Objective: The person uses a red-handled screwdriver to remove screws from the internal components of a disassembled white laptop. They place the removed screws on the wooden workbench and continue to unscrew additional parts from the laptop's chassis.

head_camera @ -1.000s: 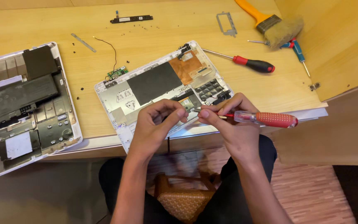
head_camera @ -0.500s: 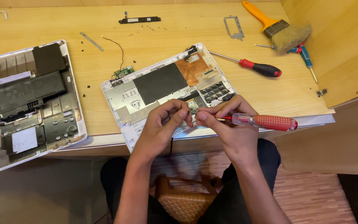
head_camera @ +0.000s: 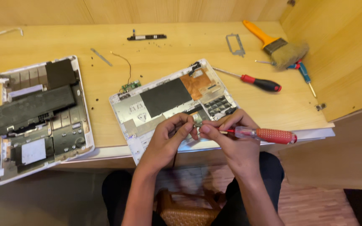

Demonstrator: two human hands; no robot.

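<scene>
A: What are the fingers [head_camera: 188, 125] doing?

B: Both sets are pinched narrow around a small part [head_camera: 197, 124], held just above the near edge of the open laptop base [head_camera: 164, 98] on the bench [head_camera: 168, 50]. The right hand [head_camera: 231, 138] also grips a red screwdriver [head_camera: 269, 135], its tip aimed at that part.

A: So which step?

B: Working the part loose, I judge. Next calls for a steady tip and a firm pinch.

A: Pose?

B: The left hand [head_camera: 168, 136] curls in from below, wrists close, forearms rising from the lap.
</scene>
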